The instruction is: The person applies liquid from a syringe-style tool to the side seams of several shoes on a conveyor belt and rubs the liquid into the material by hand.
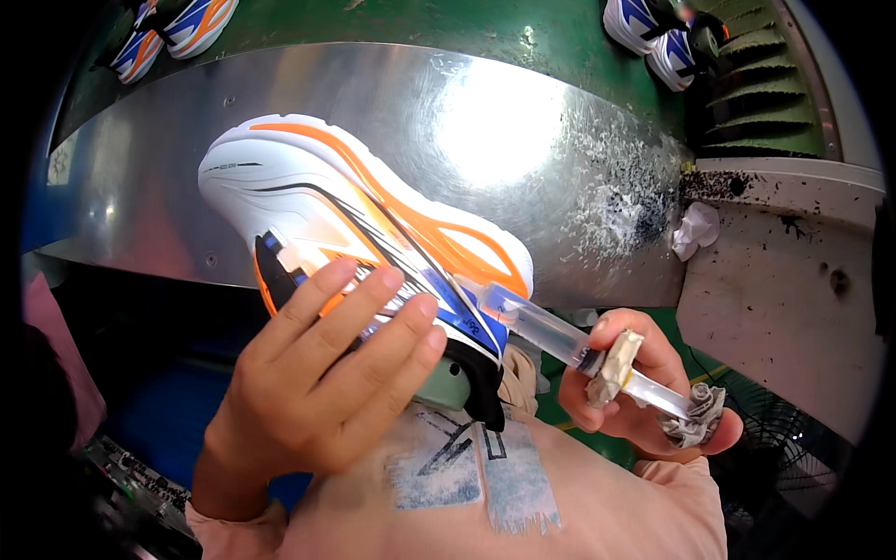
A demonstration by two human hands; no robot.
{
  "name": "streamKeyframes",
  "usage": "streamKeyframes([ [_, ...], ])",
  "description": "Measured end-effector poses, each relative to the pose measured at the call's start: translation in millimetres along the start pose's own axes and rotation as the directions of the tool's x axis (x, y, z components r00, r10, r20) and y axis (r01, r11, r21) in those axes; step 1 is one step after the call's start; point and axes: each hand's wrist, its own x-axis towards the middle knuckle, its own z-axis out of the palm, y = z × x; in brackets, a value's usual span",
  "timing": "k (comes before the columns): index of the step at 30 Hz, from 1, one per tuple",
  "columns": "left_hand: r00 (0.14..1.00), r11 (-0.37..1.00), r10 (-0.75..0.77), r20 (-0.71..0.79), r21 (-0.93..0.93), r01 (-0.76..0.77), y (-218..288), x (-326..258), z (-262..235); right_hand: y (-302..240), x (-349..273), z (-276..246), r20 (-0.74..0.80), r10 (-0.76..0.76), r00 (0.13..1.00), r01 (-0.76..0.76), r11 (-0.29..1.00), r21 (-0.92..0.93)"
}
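A running shoe (280, 182), white with orange, blue and black parts, lies on its side before me, its sole edge turned away and its toe pointing up-left. My left hand (327, 387) holds it from the near side, fingers stretched across the upper; the thumb is hidden. A clear plastic syringe (537, 327) is in my right hand (658, 350), its flange and plunger end wrapped in wrinkled pale material. The tip end is at the shoe's heel, by the line between upper and midsole; whether it touches cannot be made out. A dark green form (443, 385) shows in the shoe's opening.
Beyond the shoe runs a shiny metal ledge (373, 79), with dried residue at right. More shoes stand on the green surface behind, a pair (201, 23) at left and others (644, 37) at right. Crumpled white paper (696, 230) sits by the right-hand panel. A fan (775, 434) is lower right.
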Motion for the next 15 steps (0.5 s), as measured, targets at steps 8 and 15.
streamKeyframes([
  [8,0.985,0.998,0.013,0.171,0.056,-0.023,-8,16,-30,39,30,-54,0.307,-0.419,0.855,0.375,0.907,0.192],
  [15,0.952,0.990,0.080,0.295,0.087,-0.110,-31,30,-53,41,37,-31,0.264,-0.289,0.920,0.184,0.915,0.359],
])
